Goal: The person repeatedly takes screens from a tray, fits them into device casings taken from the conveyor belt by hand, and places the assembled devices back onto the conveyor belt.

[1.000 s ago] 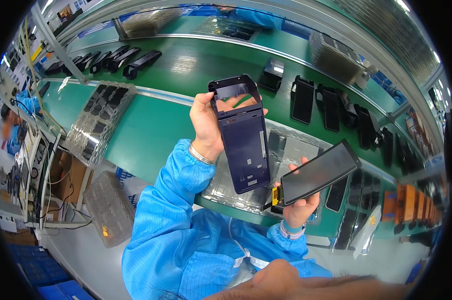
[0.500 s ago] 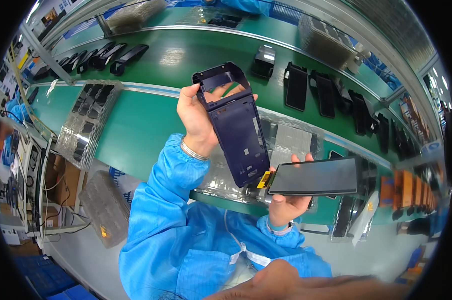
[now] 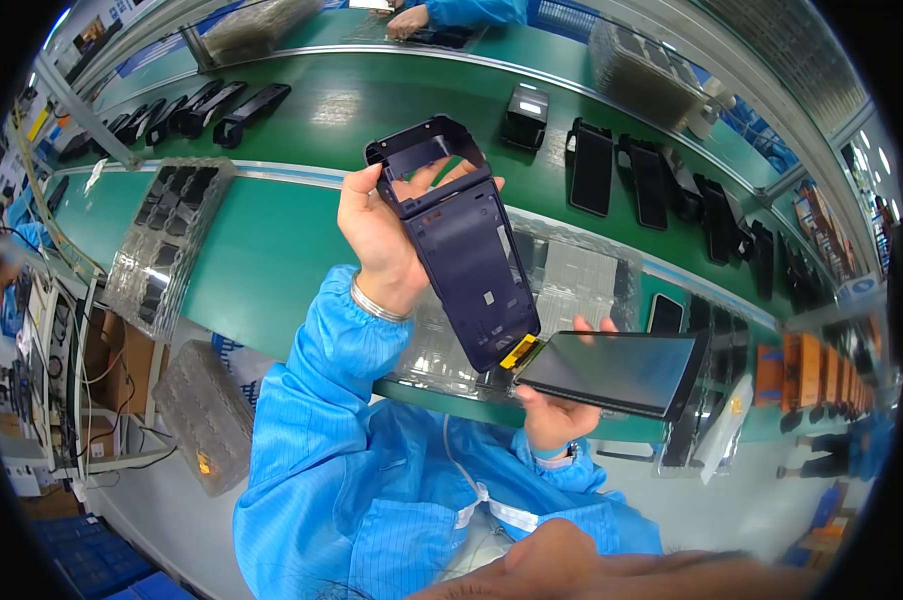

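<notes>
My left hand is closed around the upper end of a dark purple-black plastic device housing. Its inner side faces me, and some fingertips show through the frame-like opening at its top. In my right hand lies a flat display screen, gripped by its long edges with the thumb below and fingers above. A yellow-and-black flex cable sticks out of the screen's left end, beside the housing's lower end; whether the two touch I cannot tell. Under them, a clear plastic tray rests on the green bench.
Several black handheld devices stand along the green belt behind the bench. A clear blister tray with dark parts lies at left, a phone-like device at right. Across the belt, another person's hand works over parts.
The screen has tilted, its right end dropping, and its cable end has moved left towards the housing's lower end. The housing shifted slightly left. A co-worker's hand has appeared at the top.
</notes>
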A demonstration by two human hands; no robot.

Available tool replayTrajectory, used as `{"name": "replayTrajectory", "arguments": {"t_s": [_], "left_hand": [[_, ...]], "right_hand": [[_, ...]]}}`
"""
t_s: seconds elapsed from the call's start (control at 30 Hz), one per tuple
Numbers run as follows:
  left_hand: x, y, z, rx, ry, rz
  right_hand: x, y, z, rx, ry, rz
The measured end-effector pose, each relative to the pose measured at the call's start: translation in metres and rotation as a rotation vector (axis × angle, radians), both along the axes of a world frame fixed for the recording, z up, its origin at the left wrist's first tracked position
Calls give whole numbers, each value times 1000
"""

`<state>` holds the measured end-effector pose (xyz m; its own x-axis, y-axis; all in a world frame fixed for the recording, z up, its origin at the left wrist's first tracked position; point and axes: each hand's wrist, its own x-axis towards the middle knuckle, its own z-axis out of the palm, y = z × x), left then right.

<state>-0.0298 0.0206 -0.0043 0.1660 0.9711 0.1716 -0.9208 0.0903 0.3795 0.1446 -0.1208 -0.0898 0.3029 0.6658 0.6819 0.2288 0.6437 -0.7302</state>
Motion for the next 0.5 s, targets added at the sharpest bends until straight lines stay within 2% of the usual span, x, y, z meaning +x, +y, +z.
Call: {"name": "replayTrajectory", "arguments": {"t_s": [0.17,0.3,0.5], "left_hand": [[0,-4,4,-22,-27,46],[1,-5,5,-5,-27,61],[3,-8,8,-22,29,61]], "right_hand": [[-7,-5,-11,-19,-122,-85],[-8,-6,-9,-37,-10,45],[-12,-2,-5,-49,86,98]]}}
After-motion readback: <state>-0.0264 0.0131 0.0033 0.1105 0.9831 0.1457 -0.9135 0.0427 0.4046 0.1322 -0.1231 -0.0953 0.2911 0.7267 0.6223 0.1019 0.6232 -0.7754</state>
